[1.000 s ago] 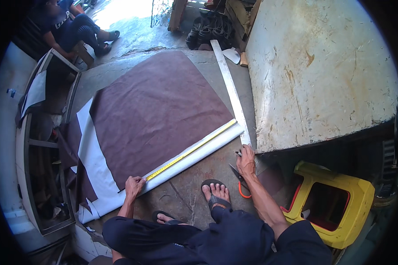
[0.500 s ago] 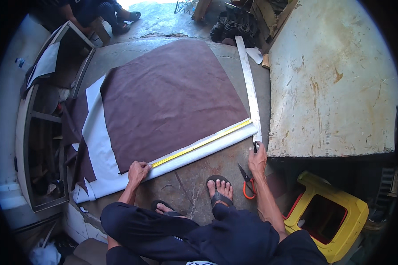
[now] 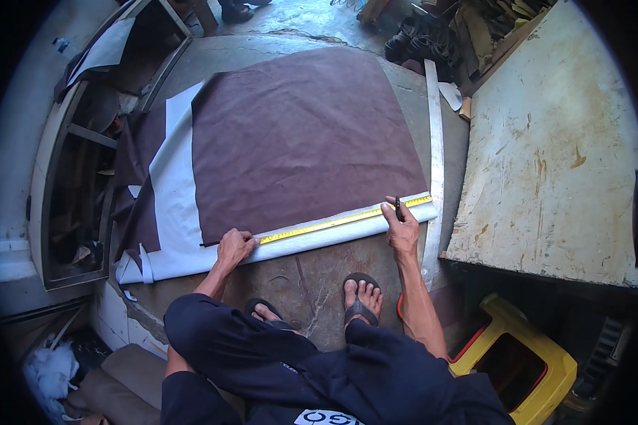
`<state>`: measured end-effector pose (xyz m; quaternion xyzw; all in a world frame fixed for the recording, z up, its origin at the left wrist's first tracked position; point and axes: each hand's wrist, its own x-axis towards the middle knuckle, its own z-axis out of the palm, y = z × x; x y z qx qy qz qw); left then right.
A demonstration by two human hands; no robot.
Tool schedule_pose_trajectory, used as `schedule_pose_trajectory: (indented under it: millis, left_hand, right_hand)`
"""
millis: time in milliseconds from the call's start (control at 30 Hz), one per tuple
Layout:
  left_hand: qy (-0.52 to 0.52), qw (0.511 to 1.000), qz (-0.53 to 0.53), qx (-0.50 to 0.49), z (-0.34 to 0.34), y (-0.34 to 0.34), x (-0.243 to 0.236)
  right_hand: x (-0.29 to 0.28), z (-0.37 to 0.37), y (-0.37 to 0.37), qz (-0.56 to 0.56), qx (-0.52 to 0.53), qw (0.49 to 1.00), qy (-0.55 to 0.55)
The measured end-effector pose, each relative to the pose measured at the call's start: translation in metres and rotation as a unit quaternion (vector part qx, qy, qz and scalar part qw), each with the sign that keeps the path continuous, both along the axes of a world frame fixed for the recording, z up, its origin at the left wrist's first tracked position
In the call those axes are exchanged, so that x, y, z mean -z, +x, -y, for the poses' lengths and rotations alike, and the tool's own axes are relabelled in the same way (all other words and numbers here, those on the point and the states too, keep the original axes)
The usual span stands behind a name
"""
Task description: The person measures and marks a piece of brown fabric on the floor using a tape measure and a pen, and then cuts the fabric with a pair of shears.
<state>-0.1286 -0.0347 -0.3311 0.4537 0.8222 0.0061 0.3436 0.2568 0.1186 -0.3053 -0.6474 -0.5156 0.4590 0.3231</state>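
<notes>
One framed cabinet (image 3: pixel 93 135) beside the brown sheet (image 3: pixel 305 134) contains jumbled clutter (image 3: pixel 85 253).

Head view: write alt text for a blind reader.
A yellow measuring tape runs along the near edge of a brown sheet on the floor, a person's left hand at its left end; the right hand, near its right end, holds a dark pen-like object.

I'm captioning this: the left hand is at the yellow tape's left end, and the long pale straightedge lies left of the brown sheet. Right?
Not quite: the long pale straightedge lies right of the brown sheet, as the head view shows. The left hand is at the left end of the yellow tape.
</notes>
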Motion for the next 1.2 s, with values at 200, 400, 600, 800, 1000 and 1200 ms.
schedule_pose_trajectory:
  millis: [200, 400, 600, 800, 1000, 1200]
  left_hand:
    - [0.007, 1.0, -0.023, 0.015, -0.005, 0.01, -0.007]
    - [-0.004, 1.0, -0.011, 0.002, -0.001, 0.001, -0.001]
    - [0.014, 1.0, -0.017, 0.016, -0.003, 0.003, -0.003]
    - [0.012, 0.999, -0.041, 0.017, 0.0, 0.004, -0.007]
    - [0.028, 0.999, -0.02, 0.015, -0.003, 0.008, -0.009]
    - [0.032, 0.999, -0.029, 0.019, 0.0, 0.003, -0.007]
  right_hand:
    - [0.011, -0.042, 0.028, 0.054, -0.069, 0.985, -0.15]
    - [0.028, -0.054, 0.003, -0.004, -0.227, 0.973, -0.05]
    - [0.042, -0.065, 0.007, 0.065, -0.24, 0.967, -0.06]
    - [0.031, -0.067, 0.001, 0.156, -0.272, 0.948, -0.058]
    - [0.036, -0.07, 0.004, 0.164, -0.3, 0.94, -0.021]
    - [0.03, -0.069, 0.001, 0.142, -0.303, 0.942, -0.027]
